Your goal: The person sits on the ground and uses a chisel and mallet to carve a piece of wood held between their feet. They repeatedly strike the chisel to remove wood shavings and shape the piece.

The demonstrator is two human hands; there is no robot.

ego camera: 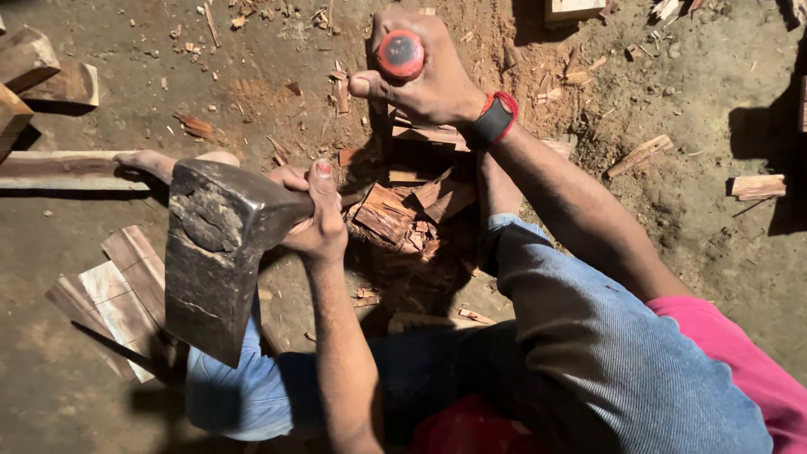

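Observation:
My left hand (315,223) grips a heavy steel axe head (218,252) just behind the blade, holding it raised close to the camera. My right hand (424,76), with a black and red wristband, is closed around an upright tool with a round red handle end (400,55). The tool's lower part is hidden behind the hand. Below both hands a reddish, split wood block (395,214) lies on the dirt among chips. My knees in blue jeans frame the block.
My bare foot (160,161) rests on a long plank (59,168) at the left. Flat wood slats (118,294) lie under the axe head. Chunks of wood (50,71) sit at the top left, and small offcuts (756,187) lie at the right.

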